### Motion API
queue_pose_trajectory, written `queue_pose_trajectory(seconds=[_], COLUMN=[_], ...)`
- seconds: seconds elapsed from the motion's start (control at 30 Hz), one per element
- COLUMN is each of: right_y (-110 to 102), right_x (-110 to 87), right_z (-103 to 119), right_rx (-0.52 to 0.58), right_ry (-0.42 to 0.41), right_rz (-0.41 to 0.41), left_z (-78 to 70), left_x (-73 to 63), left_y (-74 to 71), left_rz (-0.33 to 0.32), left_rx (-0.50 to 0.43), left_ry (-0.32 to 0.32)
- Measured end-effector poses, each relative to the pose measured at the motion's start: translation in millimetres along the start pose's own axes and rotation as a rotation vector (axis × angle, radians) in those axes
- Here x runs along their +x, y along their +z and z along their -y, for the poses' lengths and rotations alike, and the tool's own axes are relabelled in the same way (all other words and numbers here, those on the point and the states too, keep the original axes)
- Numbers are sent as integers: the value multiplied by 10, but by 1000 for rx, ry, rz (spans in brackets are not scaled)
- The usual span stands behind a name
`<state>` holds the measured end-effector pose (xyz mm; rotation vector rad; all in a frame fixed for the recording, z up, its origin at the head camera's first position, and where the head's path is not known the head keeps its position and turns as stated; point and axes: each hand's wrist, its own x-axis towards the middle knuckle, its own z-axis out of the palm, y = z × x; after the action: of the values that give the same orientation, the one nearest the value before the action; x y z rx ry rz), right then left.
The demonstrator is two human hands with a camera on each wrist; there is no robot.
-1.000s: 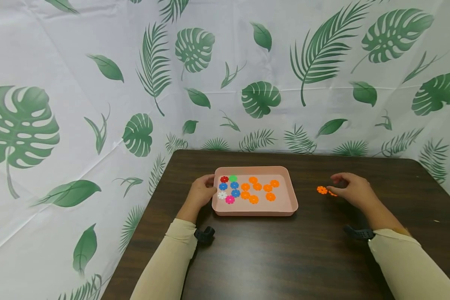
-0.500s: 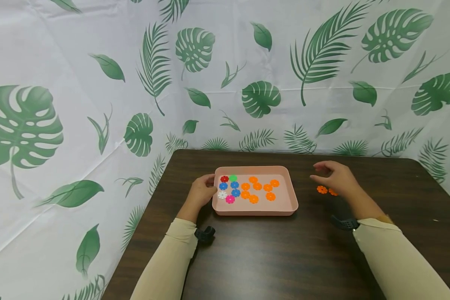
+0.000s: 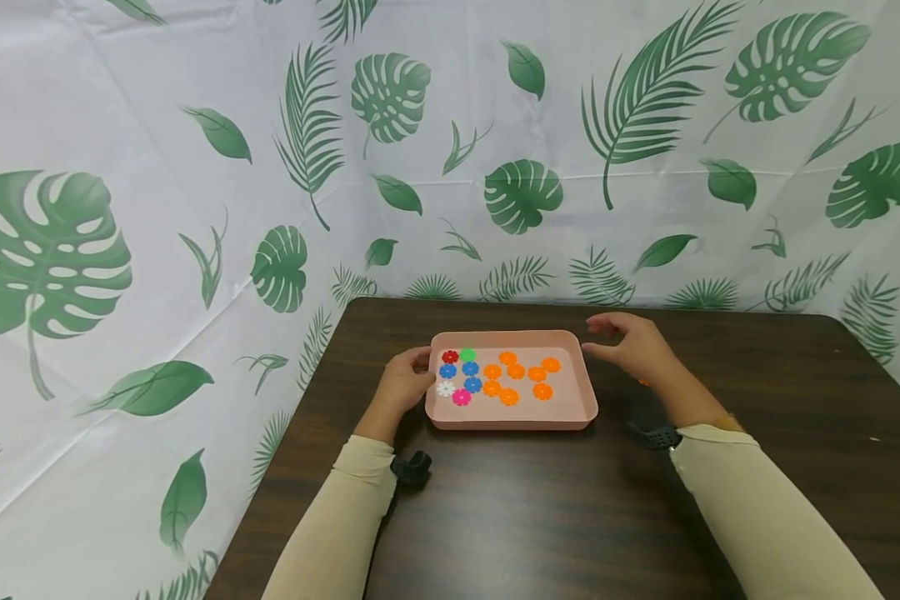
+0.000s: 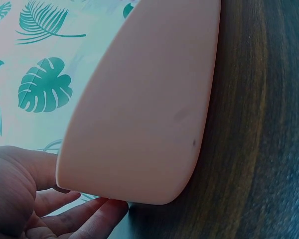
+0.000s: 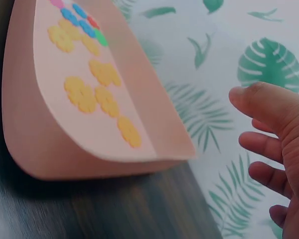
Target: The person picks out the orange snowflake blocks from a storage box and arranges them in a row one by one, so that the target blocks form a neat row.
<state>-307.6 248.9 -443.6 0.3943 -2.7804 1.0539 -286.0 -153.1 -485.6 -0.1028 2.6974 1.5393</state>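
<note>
The right hand (image 3: 633,343) has crossed left, thumb and fingers parted with nothing visible between them, to just beside the right edge of the rectangular pink tray (image 3: 573,408); the work now seems to centre on that tray; it lies between the hands, the left hand (image 3: 401,383) gripping its left edge; inside, blue flower-shaped discs (image 3: 447,371) lie nearer that edge than the orange flower-shaped discs (image 3: 508,397).
</note>
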Motion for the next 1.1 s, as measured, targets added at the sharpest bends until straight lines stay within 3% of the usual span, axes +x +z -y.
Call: queue_pose_trajectory(seconds=[0.7, 1.1], right_y=[462, 775], right_x=[143, 152], right_z=[369, 497], right_rx=[35, -11], right_ry=[-19, -156], right_rz=[89, 184], left_z=[-30, -31], left_x=[-29, -14], left_y=[1, 1], left_rz=[-6, -3], left_rx=[8, 5], left_ry=[10, -14])
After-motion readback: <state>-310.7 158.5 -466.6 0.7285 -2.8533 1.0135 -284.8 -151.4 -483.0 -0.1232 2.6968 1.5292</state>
